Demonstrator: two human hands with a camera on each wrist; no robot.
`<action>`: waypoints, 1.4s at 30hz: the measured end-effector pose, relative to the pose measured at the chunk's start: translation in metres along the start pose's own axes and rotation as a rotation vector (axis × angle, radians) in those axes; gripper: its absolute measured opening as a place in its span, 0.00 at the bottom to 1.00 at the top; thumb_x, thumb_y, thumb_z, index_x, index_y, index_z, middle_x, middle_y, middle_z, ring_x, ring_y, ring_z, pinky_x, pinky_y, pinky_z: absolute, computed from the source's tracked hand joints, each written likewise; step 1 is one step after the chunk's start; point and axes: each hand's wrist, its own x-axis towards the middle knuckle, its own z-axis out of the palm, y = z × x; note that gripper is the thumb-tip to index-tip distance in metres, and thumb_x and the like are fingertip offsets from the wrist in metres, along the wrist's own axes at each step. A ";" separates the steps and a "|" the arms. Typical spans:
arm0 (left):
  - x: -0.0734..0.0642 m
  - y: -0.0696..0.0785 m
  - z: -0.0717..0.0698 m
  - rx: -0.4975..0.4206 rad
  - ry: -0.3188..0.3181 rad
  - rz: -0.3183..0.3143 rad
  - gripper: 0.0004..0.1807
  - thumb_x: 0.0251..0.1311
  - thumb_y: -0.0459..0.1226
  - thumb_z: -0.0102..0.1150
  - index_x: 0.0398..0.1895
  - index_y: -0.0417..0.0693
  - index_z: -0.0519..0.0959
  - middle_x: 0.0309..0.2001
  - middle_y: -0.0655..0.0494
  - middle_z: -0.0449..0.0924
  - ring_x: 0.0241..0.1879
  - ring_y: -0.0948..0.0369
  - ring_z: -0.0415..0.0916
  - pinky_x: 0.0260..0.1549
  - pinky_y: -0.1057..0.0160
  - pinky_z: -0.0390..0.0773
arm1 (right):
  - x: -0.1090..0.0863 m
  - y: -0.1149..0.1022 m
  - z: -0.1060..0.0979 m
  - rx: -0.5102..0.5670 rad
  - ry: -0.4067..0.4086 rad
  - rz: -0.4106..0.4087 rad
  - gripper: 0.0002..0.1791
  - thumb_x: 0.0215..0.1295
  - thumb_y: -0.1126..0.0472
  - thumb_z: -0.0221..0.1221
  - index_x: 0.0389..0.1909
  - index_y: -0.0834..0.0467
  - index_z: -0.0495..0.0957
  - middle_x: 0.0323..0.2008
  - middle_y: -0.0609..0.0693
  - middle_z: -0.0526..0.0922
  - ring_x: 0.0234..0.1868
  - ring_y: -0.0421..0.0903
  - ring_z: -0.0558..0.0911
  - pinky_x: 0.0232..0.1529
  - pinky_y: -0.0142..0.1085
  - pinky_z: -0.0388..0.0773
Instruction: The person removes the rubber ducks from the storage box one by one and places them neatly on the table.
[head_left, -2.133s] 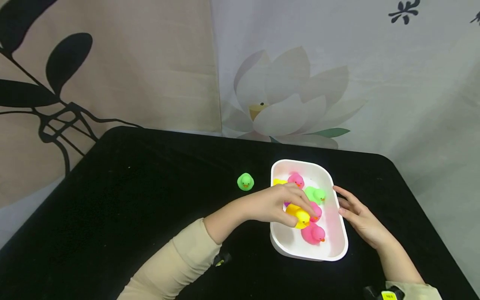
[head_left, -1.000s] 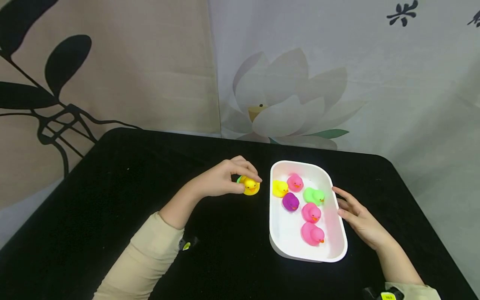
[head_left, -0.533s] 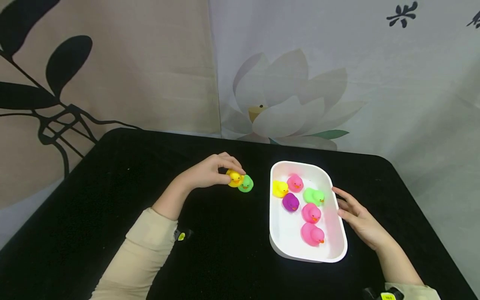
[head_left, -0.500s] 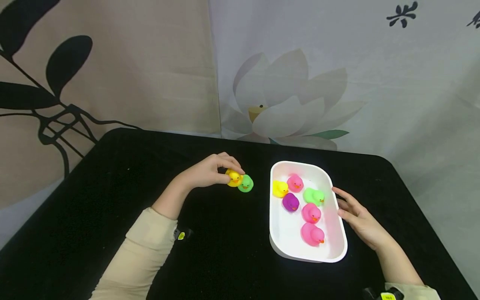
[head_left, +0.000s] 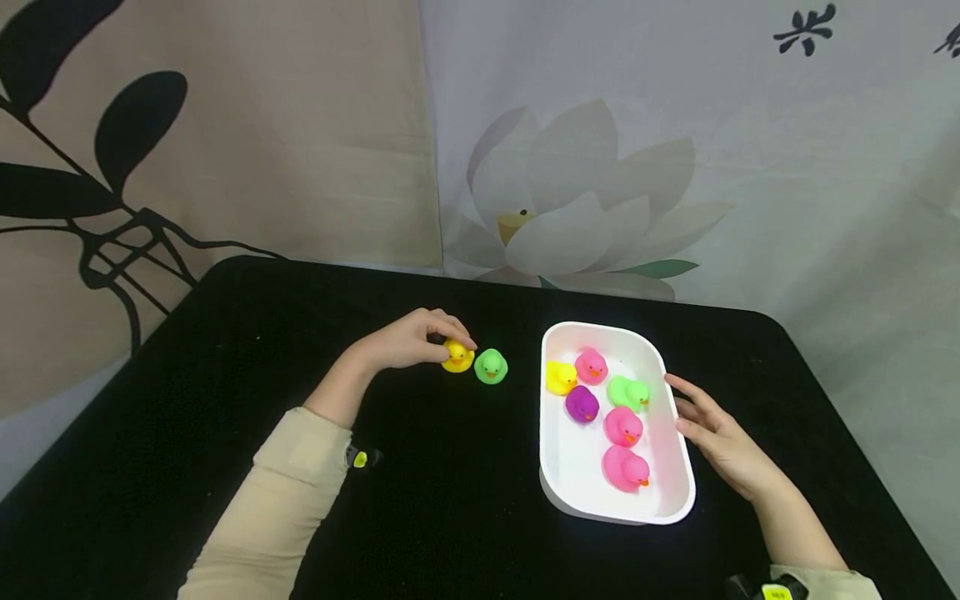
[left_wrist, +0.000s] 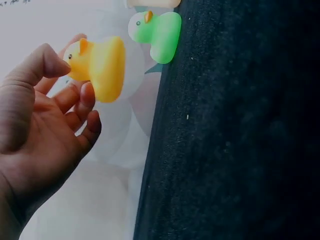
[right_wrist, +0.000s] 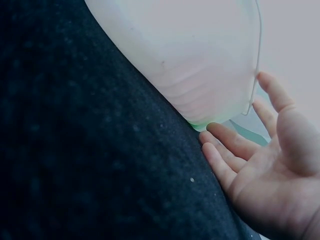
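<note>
In the head view my left hand [head_left: 408, 339] pinches a yellow rubber duck [head_left: 459, 357] by its head, just left of a green rubber duck [head_left: 491, 367]. The left wrist view shows thumb and fingertips at the head of the same yellow duck [left_wrist: 107, 67], its body hanging free of the palm; whether its base touches the table I cannot tell. My right hand [head_left: 723, 437] has its relaxed fingers against the right side of a white plastic basin [head_left: 577, 492]. Seen from the right wrist, those fingertips [right_wrist: 267, 82] touch the basin wall [right_wrist: 200, 60] without curling round it.
Inside the basin sit several rubber ducks: a yellow one [head_left: 561, 377], a purple one [head_left: 582, 404], a green one [head_left: 628, 392] and three pink ones, such as the nearest pink duck [head_left: 625, 468]. A black cloth [head_left: 450, 500] covers the table. Printed curtains [head_left: 337, 150] hang behind.
My left hand has lifted the yellow duck out of the basin and carried it left, past the green duck to its left side. The right hand and basin have stayed in place.
</note>
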 end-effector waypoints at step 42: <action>0.005 -0.025 0.000 -0.033 -0.072 0.002 0.16 0.62 0.32 0.56 0.53 0.43 0.78 0.54 0.52 0.76 0.51 0.53 0.70 0.49 0.51 0.71 | 0.000 -0.001 0.001 0.020 0.006 0.029 0.32 0.73 0.60 0.48 0.74 0.53 0.48 0.66 0.69 0.59 0.54 0.32 0.72 0.53 0.44 0.73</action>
